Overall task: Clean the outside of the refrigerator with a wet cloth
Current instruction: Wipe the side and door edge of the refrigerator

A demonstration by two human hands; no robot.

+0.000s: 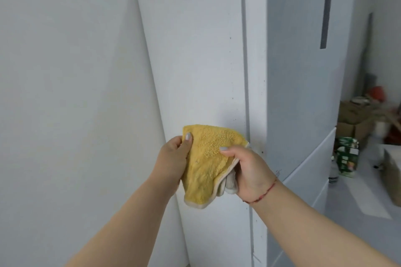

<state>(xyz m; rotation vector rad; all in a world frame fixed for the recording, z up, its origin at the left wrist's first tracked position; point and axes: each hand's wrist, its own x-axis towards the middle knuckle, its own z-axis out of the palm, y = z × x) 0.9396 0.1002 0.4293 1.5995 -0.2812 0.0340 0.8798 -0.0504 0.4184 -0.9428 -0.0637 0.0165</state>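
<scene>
Two bare forearms reached up from the bottom edge toward the centre of the frame. Left hand (173,158) pinched the upper left corner of the yellow cloth (208,162), thumb flat over the pile. Right hand (249,171) gripped the cloth's right side, thumb on top and fingers curled under a bunched grey fold, with a red string bracelet (261,195) round the wrist. Held between both hands just below centre, spread roughly as a triangle, long axis running from the upper right corner down to the lower left, grey-edged hem hanging lowest. Whether touching the panel behind or held just clear of it could not be told. Behind stood the white refrigerator (206,60), its side panel filling the middle, speckled with small dark spots near the vertical seam. Right of that, the door front carried a dark vertical handle (326,6) at the upper right. Plain white wall (65,93) filled the left. Far right: cardboard boxes (355,119), a green carton (347,158) and a bench (368,180), all blurred.
</scene>
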